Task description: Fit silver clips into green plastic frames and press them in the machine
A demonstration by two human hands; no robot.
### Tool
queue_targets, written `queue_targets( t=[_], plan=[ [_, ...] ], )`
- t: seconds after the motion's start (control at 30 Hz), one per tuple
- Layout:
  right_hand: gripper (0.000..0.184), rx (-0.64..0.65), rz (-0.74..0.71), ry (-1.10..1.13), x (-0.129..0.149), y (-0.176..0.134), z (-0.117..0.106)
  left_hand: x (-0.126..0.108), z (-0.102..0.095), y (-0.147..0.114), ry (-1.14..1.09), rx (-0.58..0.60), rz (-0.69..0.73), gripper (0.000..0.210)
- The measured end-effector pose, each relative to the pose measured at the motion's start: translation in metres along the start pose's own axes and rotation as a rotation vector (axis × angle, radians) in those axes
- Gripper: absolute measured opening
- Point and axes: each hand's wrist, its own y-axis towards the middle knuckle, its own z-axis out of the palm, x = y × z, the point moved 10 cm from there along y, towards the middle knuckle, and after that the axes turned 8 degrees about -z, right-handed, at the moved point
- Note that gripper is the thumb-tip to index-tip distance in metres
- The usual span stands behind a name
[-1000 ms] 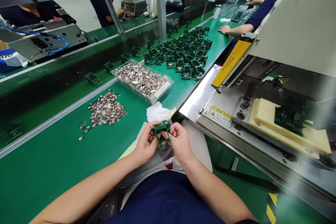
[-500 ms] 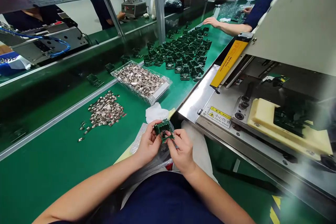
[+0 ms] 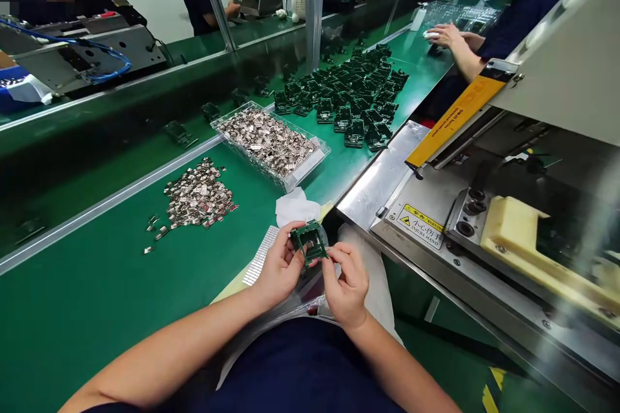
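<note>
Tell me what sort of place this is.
Probably an electronics assembly workshop: the left hand holds a green circuit board, a heap of similar boards lies on the green bench, and a machine with a hand-injury warning label stands at the right.

Left hand (image 3: 278,271) and right hand (image 3: 347,284) curl close together.

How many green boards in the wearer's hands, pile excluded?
1: a green board, gripped by the left hand, the right hand at its lower right corner. Another directly behind it could be hidden.
</note>
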Motion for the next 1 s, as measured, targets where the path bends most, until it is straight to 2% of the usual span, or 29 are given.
queue_targets(
  t=[0.07, 0.13, 0.2, 0.3, 0.37, 0.43, 0.47, 0.53, 0.6, 0.67, 0.73, 0.8, 0.87, 0.9, 0.93, 1.0],
  plan=[
    [0.037, 0.035, 0.023, 0.019, -0.002, 0.002, -0.004, -0.001, 0.000, 0.001, -0.010, 0.006, -0.009, 0.048],
    [0.059, 0.162, 0.028, 0.061, 0.001, 0.009, -0.002, -0.003, 0.002, 0.001, 0.001, 0.020, -0.010, 0.049],
    [0.079, 0.321, -0.008, 0.108, 0.009, 0.018, -0.002, -0.008, 0.012, -0.002, 0.039, 0.092, -0.015, 0.049],
    [0.080, 0.443, -0.066, 0.157, 0.025, 0.032, -0.024, -0.023, 0.043, -0.008, 0.124, 0.299, -0.005, 0.044],
    [0.074, 0.413, -0.061, 0.175, 0.032, 0.038, -0.056, -0.032, 0.073, -0.011, 0.172, 0.502, -0.016, 0.043],
    [0.069, 0.285, -0.016, 0.151, 0.034, 0.039, -0.102, -0.041, 0.109, -0.010, 0.246, 0.706, -0.028, 0.048],
    [0.068, 0.182, 0.010, 0.120, 0.034, 0.037, -0.130, -0.048, 0.128, -0.006, 0.286, 0.769, -0.008, 0.050],
    [0.068, -0.137, 0.045, 0.024, 0.038, 0.028, -0.200, -0.072, 0.165, 0.010, 0.362, 0.766, 0.128, 0.051],
    [0.069, -0.516, 0.027, -0.070, 0.046, 0.007, -0.273, -0.102, 0.210, 0.027, 0.425, 0.690, 0.349, 0.052],
    [0.069, -0.770, -0.021, -0.135, 0.054, -0.012, -0.325, -0.123, 0.261, 0.038, 0.495, 0.663, 0.549, 0.063],
    [0.069, -0.831, -0.036, -0.172, 0.054, -0.014, -0.354, -0.130, 0.310, 0.051, 0.537, 0.675, 0.631, 0.077],
    [0.071, -0.800, -0.022, -0.199, 0.049, -0.003, -0.368, -0.127, 0.345, 0.065, 0.539, 0.695, 0.589, 0.079],
    [0.073, -0.757, -0.017, -0.205, 0.044, 0.012, -0.373, -0.123, 0.358, 0.077, 0.468, 0.700, 0.491, 0.076],
    [0.075, -0.730, -0.020, -0.202, 0.040, 0.021, -0.374, -0.124, 0.354, 0.081, 0.403, 0.687, 0.446, 0.075],
    [0.077, -0.696, -0.024, -0.197, 0.036, 0.031, -0.372, -0.126, 0.343, 0.083, 0.331, 0.662, 0.410, 0.075],
    [0.079, -0.598, -0.021, -0.185, 0.025, 0.052, -0.365, -0.128, 0.304, 0.084, 0.223, 0.579, 0.353, 0.075]
  ],
)
